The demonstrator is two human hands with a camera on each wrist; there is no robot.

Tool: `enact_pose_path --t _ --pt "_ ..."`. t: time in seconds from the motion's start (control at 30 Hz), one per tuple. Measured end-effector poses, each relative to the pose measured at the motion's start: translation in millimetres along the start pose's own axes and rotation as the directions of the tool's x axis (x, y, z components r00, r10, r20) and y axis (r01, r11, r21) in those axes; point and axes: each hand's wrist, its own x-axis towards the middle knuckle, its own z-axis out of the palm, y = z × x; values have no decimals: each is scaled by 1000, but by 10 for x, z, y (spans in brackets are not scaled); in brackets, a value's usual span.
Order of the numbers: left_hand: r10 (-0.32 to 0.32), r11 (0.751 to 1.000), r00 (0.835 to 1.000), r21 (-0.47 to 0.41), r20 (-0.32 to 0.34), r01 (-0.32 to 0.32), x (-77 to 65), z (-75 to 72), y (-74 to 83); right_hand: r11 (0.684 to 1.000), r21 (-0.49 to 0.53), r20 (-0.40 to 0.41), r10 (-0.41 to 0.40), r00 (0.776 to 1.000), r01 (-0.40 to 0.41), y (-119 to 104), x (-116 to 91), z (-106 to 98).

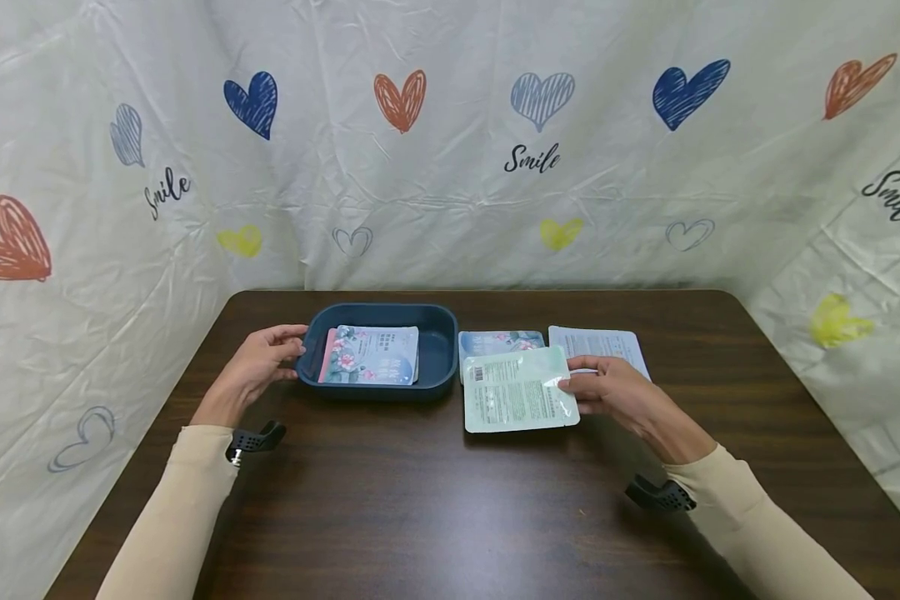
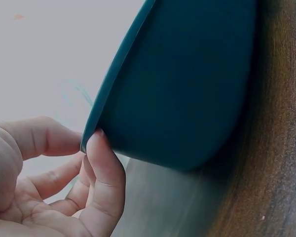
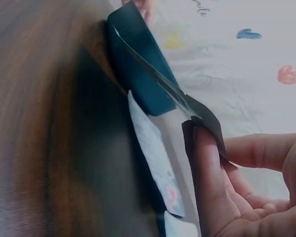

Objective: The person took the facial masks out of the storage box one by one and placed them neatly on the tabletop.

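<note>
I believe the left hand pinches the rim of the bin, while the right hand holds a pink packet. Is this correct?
Only the colour is wrong: the right hand holds a pale green packet, not pink, as the head view shows.

Head view: moderate, diffuse light; lettering (image 1: 532,158) on the backdrop (image 1: 450,183) legible. Pale glare on the near middle of the bench (image 1: 390,542); soft shadow under the right sleeve (image 1: 765,533); faint sheen on the green pouch (image 1: 521,408). Left wrist view: backdrop washed out, side of the tray (image 2: 182,84) very dark, bench grainy. Right wrist view: bench smeared at left, printed hearts (image 3: 289,75) soft, deep shadow near the tray, green pouch dark against paler background.
</note>
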Motion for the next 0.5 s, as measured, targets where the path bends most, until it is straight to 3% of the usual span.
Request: enact_pose_path --t 0.5 --pt "-19 1000 1000 2 -4 19 -5 17 20 998 -12 129 65 990 -64 244 -16 85"
